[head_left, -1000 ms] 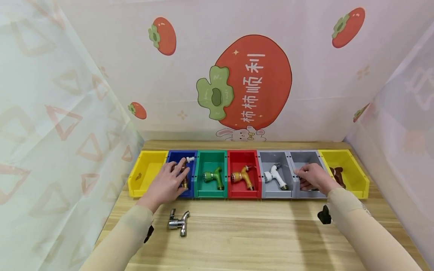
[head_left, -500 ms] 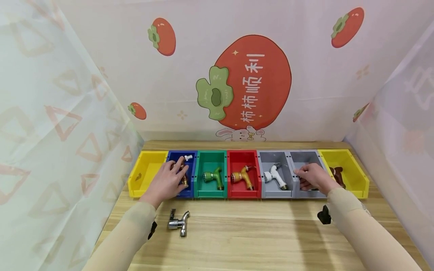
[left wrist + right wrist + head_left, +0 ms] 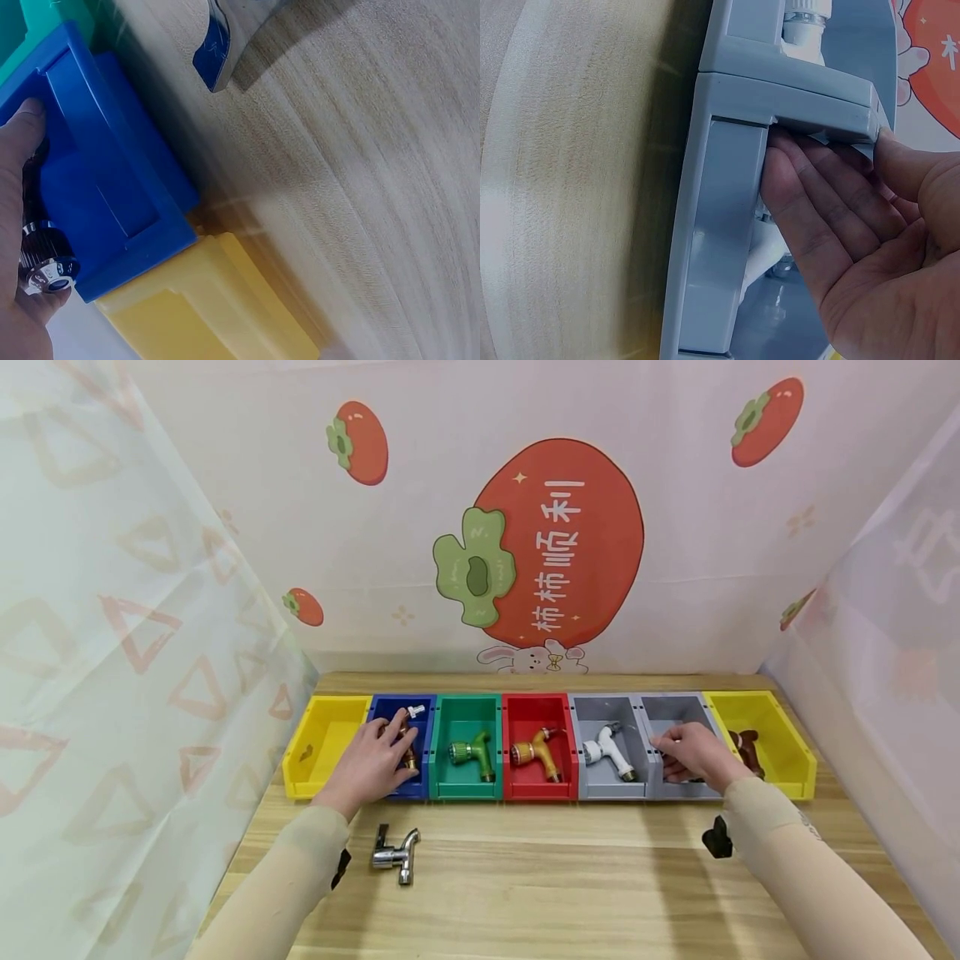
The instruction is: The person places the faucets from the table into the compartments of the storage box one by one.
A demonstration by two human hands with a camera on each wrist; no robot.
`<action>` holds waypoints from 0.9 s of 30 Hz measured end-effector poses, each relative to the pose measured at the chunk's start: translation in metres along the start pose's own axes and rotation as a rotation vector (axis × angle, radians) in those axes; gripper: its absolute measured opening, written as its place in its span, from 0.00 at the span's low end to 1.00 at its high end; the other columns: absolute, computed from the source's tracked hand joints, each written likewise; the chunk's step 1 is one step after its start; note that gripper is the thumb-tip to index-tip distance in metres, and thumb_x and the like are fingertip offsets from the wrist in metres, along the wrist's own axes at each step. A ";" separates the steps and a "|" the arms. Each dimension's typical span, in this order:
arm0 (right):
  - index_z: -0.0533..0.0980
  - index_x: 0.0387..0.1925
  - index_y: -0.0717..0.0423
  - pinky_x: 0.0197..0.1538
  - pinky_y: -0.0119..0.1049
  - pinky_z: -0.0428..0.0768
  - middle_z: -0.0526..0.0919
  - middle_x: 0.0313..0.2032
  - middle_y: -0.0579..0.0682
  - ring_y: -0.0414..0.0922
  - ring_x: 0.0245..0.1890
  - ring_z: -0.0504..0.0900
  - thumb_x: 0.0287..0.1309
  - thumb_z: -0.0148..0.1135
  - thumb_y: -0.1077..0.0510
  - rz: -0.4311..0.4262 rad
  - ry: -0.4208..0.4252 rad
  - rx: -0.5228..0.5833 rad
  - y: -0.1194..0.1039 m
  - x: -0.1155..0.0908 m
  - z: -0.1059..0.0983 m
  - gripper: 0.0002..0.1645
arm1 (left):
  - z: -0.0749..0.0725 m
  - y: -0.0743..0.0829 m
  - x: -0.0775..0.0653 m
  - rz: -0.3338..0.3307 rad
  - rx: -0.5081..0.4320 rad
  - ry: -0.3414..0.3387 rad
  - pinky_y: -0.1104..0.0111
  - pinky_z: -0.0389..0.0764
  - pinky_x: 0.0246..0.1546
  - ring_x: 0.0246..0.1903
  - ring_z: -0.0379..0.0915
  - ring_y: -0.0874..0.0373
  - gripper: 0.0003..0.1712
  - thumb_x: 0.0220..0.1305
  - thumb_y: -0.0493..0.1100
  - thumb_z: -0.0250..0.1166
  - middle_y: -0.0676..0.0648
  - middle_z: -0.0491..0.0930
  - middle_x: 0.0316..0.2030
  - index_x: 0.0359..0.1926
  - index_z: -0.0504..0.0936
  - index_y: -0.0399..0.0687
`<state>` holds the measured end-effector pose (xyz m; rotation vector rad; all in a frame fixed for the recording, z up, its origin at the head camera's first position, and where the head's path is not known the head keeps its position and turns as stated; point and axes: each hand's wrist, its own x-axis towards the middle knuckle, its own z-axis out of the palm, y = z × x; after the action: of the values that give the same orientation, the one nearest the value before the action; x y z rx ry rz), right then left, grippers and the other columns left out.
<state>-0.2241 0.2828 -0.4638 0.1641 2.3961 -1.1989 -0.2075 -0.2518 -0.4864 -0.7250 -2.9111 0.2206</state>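
My left hand (image 3: 367,760) reaches into the blue bin (image 3: 384,703), its fingers and thumb curled around a bronze faucet (image 3: 409,757) with a bright silver tip. In the left wrist view a dark ribbed knob (image 3: 46,255) with a chrome end shows beside the palm. My right hand (image 3: 693,752) is inside the right grey bin (image 3: 724,240). There its fingers lie fairly straight along the inner side wall, the thumb at that wall's top edge. Part of a white faucet (image 3: 763,255) shows below these fingers; the rest is hidden.
A chrome faucet (image 3: 396,855) lies on the wooden table (image 3: 540,893) before the blue bin. Between the hands, bins hold a green faucet (image 3: 474,753), a yellow faucet (image 3: 537,753) and a white faucet (image 3: 611,750). Yellow bins stand at both ends, the right one with a brown faucet (image 3: 748,752).
My left hand has shifted slightly within the blue bin, and the bronze faucet's silver tip has moved a little to the left. The right hand stays in place.
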 end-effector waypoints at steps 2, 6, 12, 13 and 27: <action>0.78 0.43 0.68 0.39 0.44 0.89 0.80 0.31 0.58 0.49 0.30 0.84 0.77 0.56 0.51 0.003 0.002 0.003 0.001 0.001 0.000 0.20 | 0.000 0.000 0.000 -0.003 -0.006 -0.002 0.43 0.65 0.71 0.64 0.66 0.34 0.44 0.64 0.65 0.69 0.35 0.58 0.76 0.73 0.72 0.47; 0.78 0.43 0.68 0.39 0.43 0.89 0.80 0.31 0.58 0.49 0.30 0.85 0.77 0.56 0.52 0.007 0.007 0.010 0.000 0.001 0.001 0.20 | 0.000 0.000 0.001 -0.001 -0.007 -0.003 0.43 0.65 0.71 0.64 0.66 0.33 0.44 0.64 0.65 0.69 0.35 0.59 0.76 0.73 0.72 0.47; 0.78 0.44 0.68 0.39 0.44 0.89 0.81 0.33 0.60 0.50 0.31 0.85 0.77 0.55 0.51 0.006 0.008 0.001 -0.001 -0.001 0.000 0.20 | 0.003 -0.001 0.003 0.011 0.006 0.018 0.43 0.67 0.70 0.63 0.68 0.34 0.44 0.62 0.65 0.71 0.34 0.61 0.75 0.72 0.74 0.46; 0.78 0.44 0.69 0.40 0.44 0.89 0.81 0.33 0.60 0.50 0.31 0.85 0.77 0.55 0.51 0.005 0.006 -0.001 -0.001 -0.001 0.000 0.20 | 0.003 -0.001 0.003 0.014 0.004 0.027 0.43 0.68 0.69 0.62 0.68 0.34 0.44 0.61 0.65 0.71 0.34 0.61 0.75 0.71 0.74 0.46; 0.78 0.43 0.68 0.39 0.43 0.89 0.81 0.31 0.59 0.49 0.30 0.85 0.77 0.56 0.51 0.019 0.014 0.006 0.001 0.002 0.003 0.20 | 0.005 -0.003 -0.015 -0.005 -0.073 -0.016 0.41 0.61 0.73 0.69 0.64 0.35 0.43 0.66 0.68 0.65 0.41 0.65 0.74 0.73 0.73 0.50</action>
<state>-0.2246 0.2814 -0.4668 0.1968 2.3981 -1.2002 -0.1964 -0.2624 -0.4923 -0.7294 -2.9492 0.1206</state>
